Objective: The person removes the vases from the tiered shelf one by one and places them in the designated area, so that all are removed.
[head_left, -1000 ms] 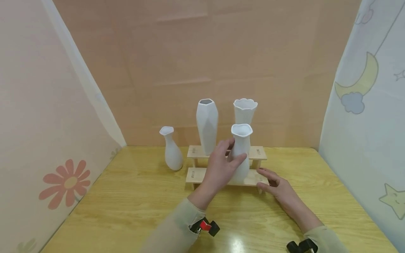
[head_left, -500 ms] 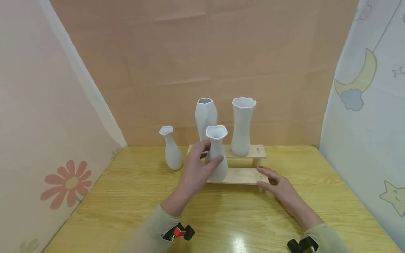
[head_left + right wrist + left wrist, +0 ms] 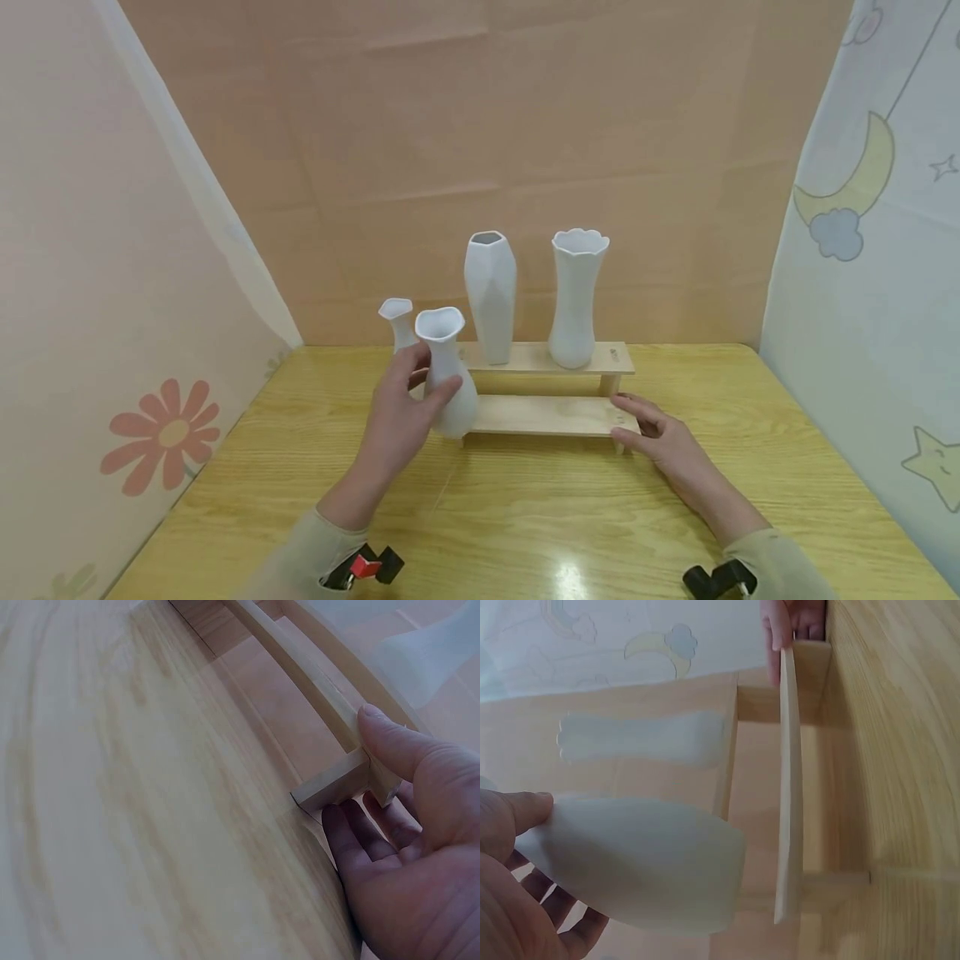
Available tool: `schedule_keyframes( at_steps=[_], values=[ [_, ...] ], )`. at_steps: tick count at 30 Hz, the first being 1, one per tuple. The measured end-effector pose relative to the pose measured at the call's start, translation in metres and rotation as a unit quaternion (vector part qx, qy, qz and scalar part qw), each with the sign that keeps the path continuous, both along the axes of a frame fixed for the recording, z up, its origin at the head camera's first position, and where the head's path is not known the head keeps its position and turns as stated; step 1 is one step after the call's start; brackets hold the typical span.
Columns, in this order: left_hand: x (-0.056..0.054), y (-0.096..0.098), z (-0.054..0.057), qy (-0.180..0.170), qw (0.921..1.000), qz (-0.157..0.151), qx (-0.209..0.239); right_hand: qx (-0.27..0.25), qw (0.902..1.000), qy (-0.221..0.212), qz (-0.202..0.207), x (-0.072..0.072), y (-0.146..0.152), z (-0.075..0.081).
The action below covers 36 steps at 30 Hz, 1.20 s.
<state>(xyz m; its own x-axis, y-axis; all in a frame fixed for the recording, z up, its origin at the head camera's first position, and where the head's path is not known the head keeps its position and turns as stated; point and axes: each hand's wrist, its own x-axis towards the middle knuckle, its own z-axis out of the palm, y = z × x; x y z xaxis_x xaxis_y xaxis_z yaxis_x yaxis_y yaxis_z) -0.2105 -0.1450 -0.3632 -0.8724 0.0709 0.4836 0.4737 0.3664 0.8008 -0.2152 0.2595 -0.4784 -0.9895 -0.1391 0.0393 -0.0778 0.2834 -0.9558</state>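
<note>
My left hand [image 3: 392, 421] holds a white vase [image 3: 454, 392] with a wavy rim, thumb on one side and fingers round the other. In the left wrist view the body of this vase [image 3: 652, 862] hangs beside the lower step, its base free of the hand. The right hand [image 3: 667, 446] grips the right end of a two-step wooden stand [image 3: 547, 414]. Seen from the right wrist, its thumb lies on the lower board and its fingers curl by the leg below. Behind the held vase, a slim-necked white vase [image 3: 397, 312] is partly hidden.
On the upper step stand a faceted white vase [image 3: 491, 292] and a scalloped-rim white vase [image 3: 576, 300]. The stand rests on a wood-grain table [image 3: 517, 508]. A tan backdrop [image 3: 450, 125] closes off the back, with printed panels at both sides.
The left hand has carried the wavy-rimmed vase leftward, off the lower step to beside the stand's left end. It now overlaps the slim-necked vase. The right hand has stayed in place.
</note>
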Motion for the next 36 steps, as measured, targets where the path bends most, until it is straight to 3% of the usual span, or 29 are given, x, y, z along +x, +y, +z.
schedule_keyframes(
  at_steps=[6, 13, 22, 36],
  values=[
    [-0.001, -0.031, -0.005, -0.010, 0.9993, 0.037, -0.002, -0.003, 1.0000, -0.003, 0.002, 0.001, 0.001, 0.002],
    [-0.013, -0.059, -0.008, -0.008, 0.9969, 0.078, -0.005, 0.005, 1.0000, -0.007, 0.000, 0.000, 0.002, 0.002],
    [-0.037, -0.086, -0.019, -0.006, 0.9922, 0.122, 0.021, 0.005, 1.0000, -0.004, 0.003, -0.001, 0.002, 0.001],
    [-0.078, -0.104, -0.042, -0.021, 0.9835, 0.177, 0.031, 0.005, 0.9999, -0.011, 0.000, 0.000, 0.000, 0.003]
  ],
)
